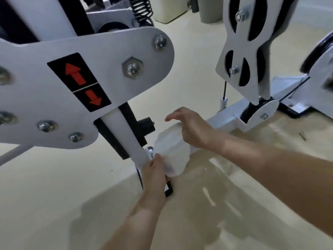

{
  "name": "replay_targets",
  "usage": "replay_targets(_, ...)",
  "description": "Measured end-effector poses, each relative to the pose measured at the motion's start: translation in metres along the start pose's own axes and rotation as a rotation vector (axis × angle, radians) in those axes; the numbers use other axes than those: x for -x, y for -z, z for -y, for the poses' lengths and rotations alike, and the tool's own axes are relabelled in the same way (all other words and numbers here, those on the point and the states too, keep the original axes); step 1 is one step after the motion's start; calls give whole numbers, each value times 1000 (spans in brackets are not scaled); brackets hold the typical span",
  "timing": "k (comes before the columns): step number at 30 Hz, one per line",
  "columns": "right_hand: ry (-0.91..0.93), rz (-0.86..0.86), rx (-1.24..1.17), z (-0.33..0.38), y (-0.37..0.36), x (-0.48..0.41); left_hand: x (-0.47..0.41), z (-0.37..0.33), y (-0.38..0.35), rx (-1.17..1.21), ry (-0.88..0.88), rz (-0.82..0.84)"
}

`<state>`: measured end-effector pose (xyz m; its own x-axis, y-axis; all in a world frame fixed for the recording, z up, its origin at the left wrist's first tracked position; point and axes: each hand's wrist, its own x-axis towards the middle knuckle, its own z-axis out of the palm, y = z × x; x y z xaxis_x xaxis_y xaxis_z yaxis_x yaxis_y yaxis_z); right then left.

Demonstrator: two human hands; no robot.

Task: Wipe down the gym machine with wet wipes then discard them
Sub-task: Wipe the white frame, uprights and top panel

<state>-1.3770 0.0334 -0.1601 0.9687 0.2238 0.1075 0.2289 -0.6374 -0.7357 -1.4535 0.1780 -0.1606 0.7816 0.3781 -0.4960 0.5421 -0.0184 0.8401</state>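
Observation:
A white wet wipe (172, 154) lies draped over the low white floor bar (221, 121) of the gym machine, near where the bar meets the upright post (126, 134). My left hand (155, 175) grips the lower edge of the wipe at the base of the post. My right hand (191, 127) presses on the wipe's upper part with its fingers spread. The bar under the wipe is hidden.
A large white bracket plate (86, 73) with a red-arrow sticker hangs close at the upper left. A pulley housing (248, 51) with a cable hangs at the upper right. The cream floor (54, 195) spreads below. Pale bins (171, 9) stand far back.

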Motion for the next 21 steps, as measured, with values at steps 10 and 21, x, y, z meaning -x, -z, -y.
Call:
replay_targets(10, -62, -75, 521, -7, -54, 27, -15, 35, 16, 7, 183, 48)
replay_targets(21, 265, 233, 705, -40, -95, 2, -9, 37, 42, -1524, -928, 255)
